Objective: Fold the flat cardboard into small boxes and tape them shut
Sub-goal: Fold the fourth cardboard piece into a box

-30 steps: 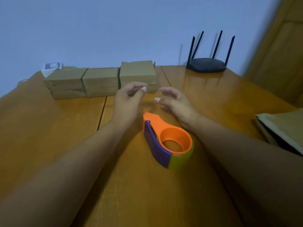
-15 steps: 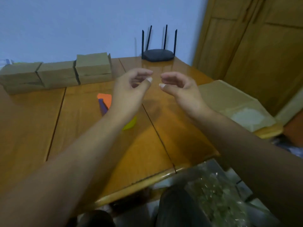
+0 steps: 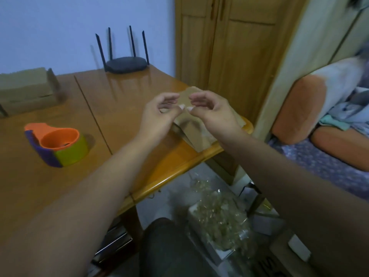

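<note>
Cardboard stack (image 3: 192, 134) beneath both hands' curled fingers (image 3: 169, 97)

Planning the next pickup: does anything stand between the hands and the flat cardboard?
Nothing visible does. The left hand and right hand hover over the cardboard; the tape dispenser sits well left.

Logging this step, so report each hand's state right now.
Left hand: fingers curled, nothing visible in them; whether it pinches anything cannot be told.
Right hand: fingers curled, nothing visible in them; likewise cannot be told.
</note>
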